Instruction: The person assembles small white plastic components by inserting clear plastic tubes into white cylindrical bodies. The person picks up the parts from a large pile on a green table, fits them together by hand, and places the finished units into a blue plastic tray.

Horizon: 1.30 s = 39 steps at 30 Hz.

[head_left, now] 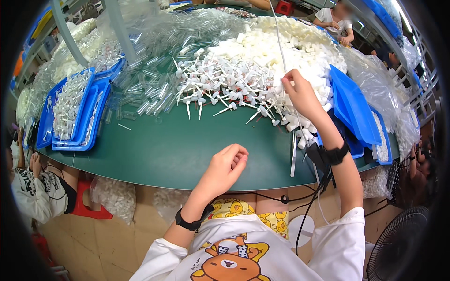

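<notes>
Above the near part of the green table [154, 145], my left hand [224, 168] is closed, its fingers curled in toward the palm. Whatever it may hold is hidden. My right hand [302, 93] reaches over the right edge of the pile of small white plastic parts with thin stems [225, 79]. Its thumb and fingertips come together beside a thin white cord [282, 47]; I cannot make out anything between them. White cylindrical pieces [309, 51] are heaped just beyond and around this hand. A slim metal strip [294, 157] lies below it.
Clear tubes [154, 89] spread left of the pile. Blue trays of white parts [77, 112] stand at the left edge, and tilted blue trays [354, 107] at the right. Grey posts [119, 30] rise at the back left. Other people sit around the table; a fan [398, 243] stands lower right.
</notes>
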{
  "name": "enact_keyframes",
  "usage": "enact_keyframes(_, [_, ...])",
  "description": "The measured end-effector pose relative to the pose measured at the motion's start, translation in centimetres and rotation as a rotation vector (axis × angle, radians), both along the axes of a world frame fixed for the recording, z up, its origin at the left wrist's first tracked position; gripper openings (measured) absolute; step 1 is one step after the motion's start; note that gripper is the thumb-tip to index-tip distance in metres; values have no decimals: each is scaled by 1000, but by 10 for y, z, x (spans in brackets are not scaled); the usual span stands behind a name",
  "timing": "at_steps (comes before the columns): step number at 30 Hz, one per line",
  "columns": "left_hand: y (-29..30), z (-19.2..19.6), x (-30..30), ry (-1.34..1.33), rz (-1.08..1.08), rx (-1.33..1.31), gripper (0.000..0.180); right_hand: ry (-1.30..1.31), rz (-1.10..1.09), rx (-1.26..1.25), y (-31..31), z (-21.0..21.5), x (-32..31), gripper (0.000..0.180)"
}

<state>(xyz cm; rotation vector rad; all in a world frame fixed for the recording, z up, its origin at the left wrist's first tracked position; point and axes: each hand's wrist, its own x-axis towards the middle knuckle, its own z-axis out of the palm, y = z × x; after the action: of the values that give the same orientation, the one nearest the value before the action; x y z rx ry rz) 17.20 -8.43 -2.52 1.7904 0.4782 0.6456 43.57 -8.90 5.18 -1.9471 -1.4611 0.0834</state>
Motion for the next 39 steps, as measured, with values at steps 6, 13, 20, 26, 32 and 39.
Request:
enact_keyframes(6, [6, 9, -8, -356, -67, -698, 30, 579, 451, -18, -74, 40, -95, 21])
enact_keyframes(13, [-35, 38, -31, -357, -275, -869, 33, 775, 620, -206, -133, 35, -135, 18])
enact_keyframes(20, [-49, 46, -48, -338, -224, -923, 31, 1007, 506, 106, -159, 18, -131, 25])
enact_keyframes(26, [-63, 43, -53, -406, -190, -711, 30, 1195, 498, 104, -169, 10, -130, 36])
enact_keyframes(32, [-70, 48, -50, -410, -196, -624, 28, 1352, 537, 65, -176, -2, -128, 32])
enact_keyframes(39, [-71, 31, -44, -518, -236, -645, 22, 1555, 501, -32, -182, -4, -126, 31])
